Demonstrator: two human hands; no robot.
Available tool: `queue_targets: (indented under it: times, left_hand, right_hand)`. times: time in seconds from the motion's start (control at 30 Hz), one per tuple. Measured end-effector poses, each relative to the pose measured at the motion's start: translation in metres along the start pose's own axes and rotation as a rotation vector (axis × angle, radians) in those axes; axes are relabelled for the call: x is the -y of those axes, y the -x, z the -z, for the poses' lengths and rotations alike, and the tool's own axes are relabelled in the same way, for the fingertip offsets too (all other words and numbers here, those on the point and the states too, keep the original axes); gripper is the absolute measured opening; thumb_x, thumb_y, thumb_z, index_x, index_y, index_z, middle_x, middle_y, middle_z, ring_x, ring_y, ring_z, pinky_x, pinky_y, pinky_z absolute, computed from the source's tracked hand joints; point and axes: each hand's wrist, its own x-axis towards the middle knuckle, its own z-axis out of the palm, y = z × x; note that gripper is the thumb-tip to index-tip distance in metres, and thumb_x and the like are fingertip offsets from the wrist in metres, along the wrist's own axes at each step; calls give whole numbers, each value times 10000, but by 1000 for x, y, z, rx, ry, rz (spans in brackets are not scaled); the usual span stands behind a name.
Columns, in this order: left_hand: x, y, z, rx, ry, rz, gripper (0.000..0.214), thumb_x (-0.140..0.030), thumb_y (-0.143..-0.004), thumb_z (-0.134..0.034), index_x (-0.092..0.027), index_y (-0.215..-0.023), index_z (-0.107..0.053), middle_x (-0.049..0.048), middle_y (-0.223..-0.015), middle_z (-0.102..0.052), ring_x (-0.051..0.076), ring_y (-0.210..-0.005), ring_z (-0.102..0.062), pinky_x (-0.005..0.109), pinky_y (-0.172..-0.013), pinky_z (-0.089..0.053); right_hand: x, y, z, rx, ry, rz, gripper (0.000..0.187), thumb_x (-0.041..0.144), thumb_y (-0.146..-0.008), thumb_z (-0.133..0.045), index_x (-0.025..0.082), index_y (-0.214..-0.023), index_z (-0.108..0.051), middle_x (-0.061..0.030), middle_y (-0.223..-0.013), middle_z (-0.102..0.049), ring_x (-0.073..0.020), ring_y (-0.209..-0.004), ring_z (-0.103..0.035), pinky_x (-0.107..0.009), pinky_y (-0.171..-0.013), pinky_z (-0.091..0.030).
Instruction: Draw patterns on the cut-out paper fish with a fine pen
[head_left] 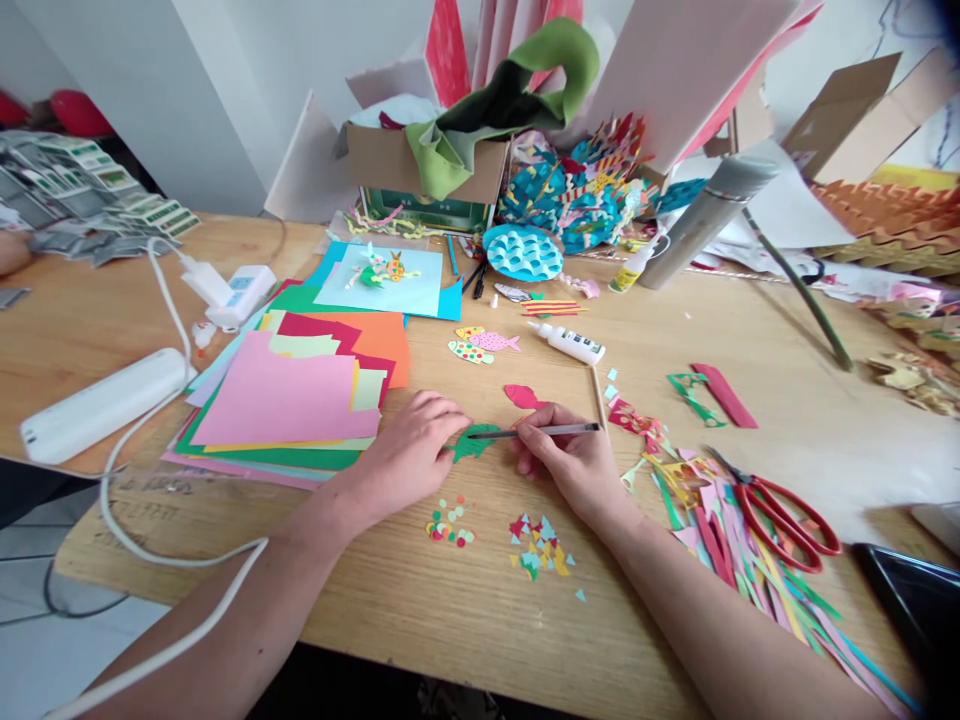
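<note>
On the tabletop lies a green paper fish [477, 446]. The curled fingers of my left hand [411, 448] hold it at its left end. My right hand [564, 462] is closed around a slim pen [576, 429], whose dark tip rests over the green fish. Just behind that hand is a red paper fish [520, 396], its right part covered by the fingers. Nearer me are small paper dots [451, 522] and a heap of little paper triangles [541, 548]. Farther back lie several decorated paper fish [480, 343] beside a white glue bottle [568, 342].
Coloured paper sheets [277, 400] are stacked at left, near a white power strip [109, 405] and its cable. Red-handled scissors [784, 520] lie on paper strips [757, 575] at right. A cardboard box [427, 165] and a grey tumbler [705, 220] stand behind.
</note>
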Motion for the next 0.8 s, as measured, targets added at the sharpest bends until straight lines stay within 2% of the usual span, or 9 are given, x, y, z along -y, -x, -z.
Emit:
queue_targets:
  times: [0.23,0.57,0.8]
  left_hand:
    - [0,1,2,-1,-55,9,315,6,-764,-638,-164,-1018,-717,95,-1216,-633,289,-1259,-471,486,-1077,-448]
    - [-2,1,3,15,-65,28,336,11,-763,-623,-168,-1030,-720,97,-1233,-634,288,-1261,-479,493,-1079,-443]
    - [-2,1,2,20,-61,30,390,2,-762,-634,-136,-1121,-698,125,-1270,-611,293,-1265,-473,479,-1097,-426]
  right_hand:
    - [-1,1,0,44,29,-9,397,543,-769,-744,169,-778,-610,-33,-602,-673,-113,-454,-563,-214,-429,-464]
    - [-2,-1,0,58,81,-16,410,560,-784,-720,163,-793,-618,-23,-565,-653,-114,-453,-553,-222,-437,-464]
    - [-2,0,0,55,83,-11,413,561,-786,-717,161,-793,-614,-23,-558,-651,-113,-444,-549,-220,-428,-454]
